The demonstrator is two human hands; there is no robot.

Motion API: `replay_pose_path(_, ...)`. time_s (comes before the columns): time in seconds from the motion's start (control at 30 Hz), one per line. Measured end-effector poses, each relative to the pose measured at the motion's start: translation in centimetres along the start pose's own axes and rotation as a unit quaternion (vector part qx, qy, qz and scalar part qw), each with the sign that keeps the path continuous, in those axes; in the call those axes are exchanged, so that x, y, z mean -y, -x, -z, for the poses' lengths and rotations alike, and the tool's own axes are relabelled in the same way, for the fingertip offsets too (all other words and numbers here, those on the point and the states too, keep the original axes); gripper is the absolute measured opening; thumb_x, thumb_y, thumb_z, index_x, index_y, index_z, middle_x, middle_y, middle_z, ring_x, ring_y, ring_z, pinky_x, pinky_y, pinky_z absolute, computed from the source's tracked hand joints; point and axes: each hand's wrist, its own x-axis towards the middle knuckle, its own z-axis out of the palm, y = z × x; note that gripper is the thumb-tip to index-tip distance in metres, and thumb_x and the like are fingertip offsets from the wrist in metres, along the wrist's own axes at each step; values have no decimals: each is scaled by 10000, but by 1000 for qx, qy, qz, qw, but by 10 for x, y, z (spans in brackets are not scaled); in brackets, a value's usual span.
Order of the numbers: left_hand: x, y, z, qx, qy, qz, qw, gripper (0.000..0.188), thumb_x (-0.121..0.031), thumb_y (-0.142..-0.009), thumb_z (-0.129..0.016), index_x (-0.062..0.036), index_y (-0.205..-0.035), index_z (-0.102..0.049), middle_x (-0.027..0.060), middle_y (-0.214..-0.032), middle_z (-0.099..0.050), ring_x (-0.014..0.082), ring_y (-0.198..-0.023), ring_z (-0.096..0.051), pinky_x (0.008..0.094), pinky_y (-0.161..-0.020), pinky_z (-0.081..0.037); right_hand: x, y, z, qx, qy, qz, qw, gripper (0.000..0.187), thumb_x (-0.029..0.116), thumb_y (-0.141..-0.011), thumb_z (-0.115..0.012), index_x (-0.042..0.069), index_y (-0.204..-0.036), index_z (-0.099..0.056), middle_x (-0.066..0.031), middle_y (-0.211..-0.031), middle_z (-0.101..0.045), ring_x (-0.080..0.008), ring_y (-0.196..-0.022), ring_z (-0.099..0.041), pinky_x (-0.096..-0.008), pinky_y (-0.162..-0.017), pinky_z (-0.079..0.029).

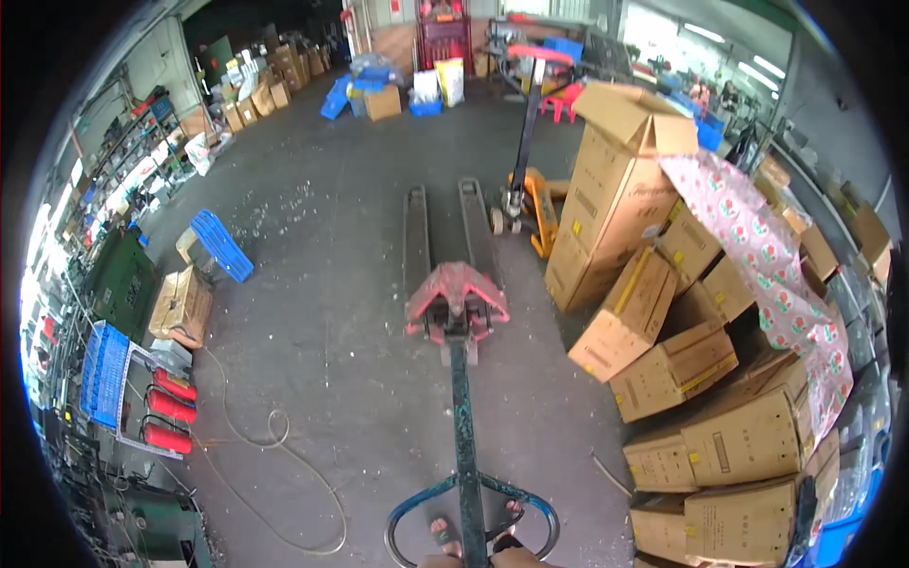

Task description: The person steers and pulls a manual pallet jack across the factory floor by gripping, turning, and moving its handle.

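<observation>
A pallet jack stands in front of me, with its red, worn body [456, 293] and two dark forks [415, 232] pointing away. Its long dark tiller [462, 407] runs toward me and ends in a looped handle [540, 511] at the lower edge. Only slivers of skin show there, one left of the tiller, perhaps my left hand or forearm [440, 561], the other right of it, perhaps my right [516, 559]. Fingers are out of sight, so whether they grip the loop cannot be made out. My sandalled feet [443, 532] show through the loop.
Cardboard cartons [743, 435] lie heaped on the right beside a tall open carton [606, 194], partly under a pink patterned sheet [757, 246]. Ahead stands an orange pallet jack [540, 213]. On the left are a hose [279, 445], red extinguishers [170, 407] and a blue crate [222, 246].
</observation>
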Motion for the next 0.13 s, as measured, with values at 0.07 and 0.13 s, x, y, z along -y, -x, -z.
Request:
replay_pose_path(0.07, 21, -13, 17, -7, -58, 35, 998, 458, -498, -822, -469, -97, -976, -628, 170, -825, -680, 382, -703, -645, 498, -590, -479, 35, 37, 67, -23, 124, 55, 990, 353, 336, -766, -558, 68, -968, -665, -156, -909, -681, -328, -826, -650, -464, -754, -477)
replay_pose_path(0.13, 29, -11, 19, -88, -38, 100, 990, 465, -498, -829, -465, -106, -1030, -614, 177, -823, -679, 380, -699, -646, 493, -597, -483, 45, 24, 108, 51, 183, 89, 978, 443, 385, -767, -571, 85, -1081, -656, -217, -1033, -650, -350, -908, -643, -519, -771, -464)
